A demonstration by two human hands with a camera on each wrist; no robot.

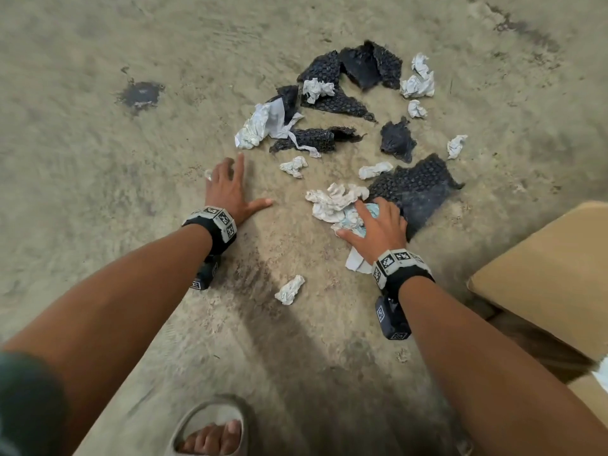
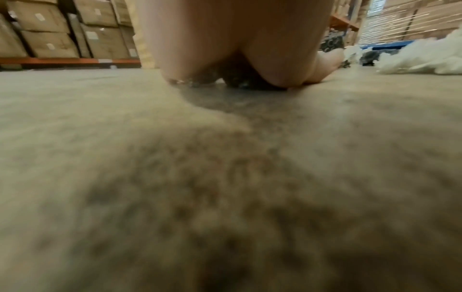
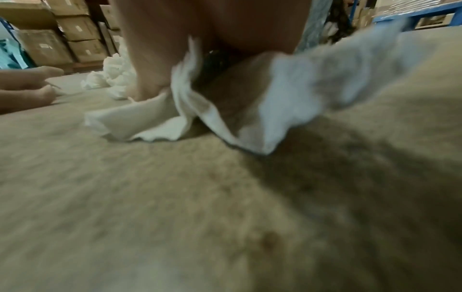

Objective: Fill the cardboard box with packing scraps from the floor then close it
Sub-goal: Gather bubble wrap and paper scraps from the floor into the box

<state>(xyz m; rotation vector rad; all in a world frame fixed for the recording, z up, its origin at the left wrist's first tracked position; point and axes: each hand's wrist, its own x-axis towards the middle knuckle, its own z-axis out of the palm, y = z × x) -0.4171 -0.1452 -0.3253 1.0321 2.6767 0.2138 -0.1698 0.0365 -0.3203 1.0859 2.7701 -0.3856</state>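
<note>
Spreading across dusty concrete floor [image 1: 98, 159], scraps [image 1: 345, 103]; stacked cartons [image 2: 50, 29] behind.

Cardboard box [image 1: 539, 268] cut off at edge

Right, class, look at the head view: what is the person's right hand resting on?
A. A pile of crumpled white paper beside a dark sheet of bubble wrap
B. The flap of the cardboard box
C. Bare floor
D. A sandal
A: the right hand lies spread over the crumpled white paper, its fingers reaching the edge of the dark bubble wrap, while the cardboard box sits apart to its right.
</note>
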